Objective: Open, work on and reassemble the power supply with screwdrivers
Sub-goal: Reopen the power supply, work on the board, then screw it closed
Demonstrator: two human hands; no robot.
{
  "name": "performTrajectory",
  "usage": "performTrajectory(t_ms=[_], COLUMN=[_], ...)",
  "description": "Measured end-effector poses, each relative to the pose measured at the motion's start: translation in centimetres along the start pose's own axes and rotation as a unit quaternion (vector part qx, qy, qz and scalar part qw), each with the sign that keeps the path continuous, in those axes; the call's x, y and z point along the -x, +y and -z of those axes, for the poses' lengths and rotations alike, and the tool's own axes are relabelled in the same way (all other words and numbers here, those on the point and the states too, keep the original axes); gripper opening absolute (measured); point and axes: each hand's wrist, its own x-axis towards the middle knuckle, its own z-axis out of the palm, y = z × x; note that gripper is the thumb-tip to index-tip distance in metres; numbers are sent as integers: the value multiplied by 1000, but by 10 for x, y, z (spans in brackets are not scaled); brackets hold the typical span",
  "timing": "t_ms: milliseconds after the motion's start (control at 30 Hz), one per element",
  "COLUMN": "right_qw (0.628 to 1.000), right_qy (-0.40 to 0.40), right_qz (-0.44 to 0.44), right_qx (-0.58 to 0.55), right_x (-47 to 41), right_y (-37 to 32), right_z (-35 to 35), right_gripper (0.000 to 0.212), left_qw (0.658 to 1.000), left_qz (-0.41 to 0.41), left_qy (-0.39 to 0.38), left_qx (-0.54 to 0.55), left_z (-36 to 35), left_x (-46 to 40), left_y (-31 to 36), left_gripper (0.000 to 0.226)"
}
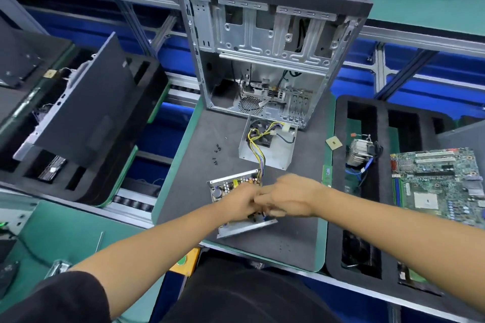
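No readable brand or label anywhere; blur and size kill any print. Far left: black foam tray (147, 102) w/ rectangular cut-outs, a flat black side panel (86, 113) leaning in it, tilted. Thin metal screwdriver (99, 241) lies on green bench at lower left. Centre: dark grey mat (296, 238), matte, rounded corners. On it, small black screws (216, 155) scattered left of the PSU cover (278, 149), a bent sheet-metal shell w/ black fan inside. Yellow/black wires (258, 155) run from it down to the PSU board (231, 185), open chassis w/ capacitors, lying tilted near mat's front edge. Left hand (240, 203) and right hand (288, 198) meet over the board, touching each other; fingers curled but blurred, can't tell what either grips. Behind: bare steel PC case (265, 55), upright, black top. Right: second foam tray (338, 191) w/ finned heatsink (360, 152), then green motherboard (438, 186).
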Motion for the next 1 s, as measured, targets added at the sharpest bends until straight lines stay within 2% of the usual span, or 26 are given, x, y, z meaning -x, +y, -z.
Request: performTrajectory(t_ms=[33, 167, 200, 267, 333, 367, 433, 500, 600, 800, 867, 1000], right_qw=[999, 991, 987, 976, 957, 940, 897, 860, 835, 771, 754, 726], right_qy=[16, 98, 130, 181, 238, 277, 337, 357, 337, 340, 349, 362], right_qz=[-21, -62, -69, -97, -141, -169, -235, -297, -350, -421, -438, -466], right_qx=[-27, -61, -60, -67, -89, -106, -163, -211, -258, -337, -343, -352], right_x=[-1, -2, -1, -1, -4, -6, -13, -22, -43, -62, -63, -67], right_y=[0, 12, 17, 27, 38, 43, 50, 54, 51, 43, 40, 37], right_z=[0, 15, 20, 34, 48, 53, 57, 54, 44, 25, 23, 20], right_gripper=[10, 18, 22, 22, 14, 16, 21, 20, 16, 17, 16, 16], left_qw=[1000, 995, 993, 985, 962, 949, 939, 945, 965, 985, 984, 968], left_qz=[9, -11, -16, -5, 47, 90, 186, 225, 186, 86, 69, 54], left_qy=[-3, -28, -11, 99, 254, 295, 287, 232, 179, 149, 162, 246], left_qx=[-4, 94, 118, 141, 90, 59, 31, 39, 37, 4, 10, 17], left_z=[3, 47, 64, 101, 130, 138, 144, 138, 126, 117, 115, 118], left_x=[-1, -6, -6, -4, 0, 0, -1, -7, -13, -18, -18, -25], left_y=[1, 7, 1, -20, -56, -76, -110, -131, -142, -153, -157, -163], left_gripper=[3, 31, 33, 24, 13, 10, 11, 13, 15, 13, 10, 9])
